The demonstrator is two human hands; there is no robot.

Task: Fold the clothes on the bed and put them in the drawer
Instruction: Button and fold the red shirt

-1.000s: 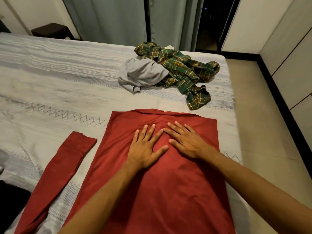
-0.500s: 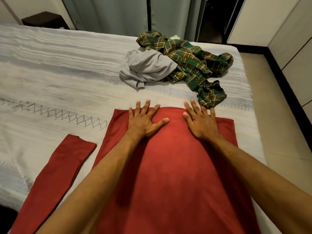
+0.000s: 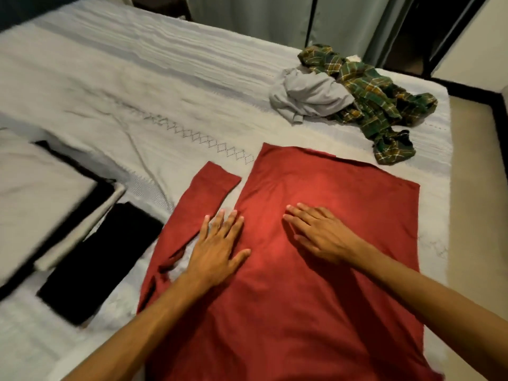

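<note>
Red shirt (image 3: 324,284) flat under both hands' straight fingers (image 3: 231,221)

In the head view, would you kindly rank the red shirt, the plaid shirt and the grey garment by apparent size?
1. red shirt, clearly largest, though nearest the camera
2. plaid shirt, crumpled
3. grey garment, crumpled; true sizes of these two unsure

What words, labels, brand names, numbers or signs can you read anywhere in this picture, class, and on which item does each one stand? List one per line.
None: no readable text shows anywhere in the view.
The red shirt under both hands is plain, with no print or tag showing.
The green plaid shirt and grey garment show no label.
The folded black garment is plain.
The bedspread bears only a woven diamond pattern, not lettering.
</note>
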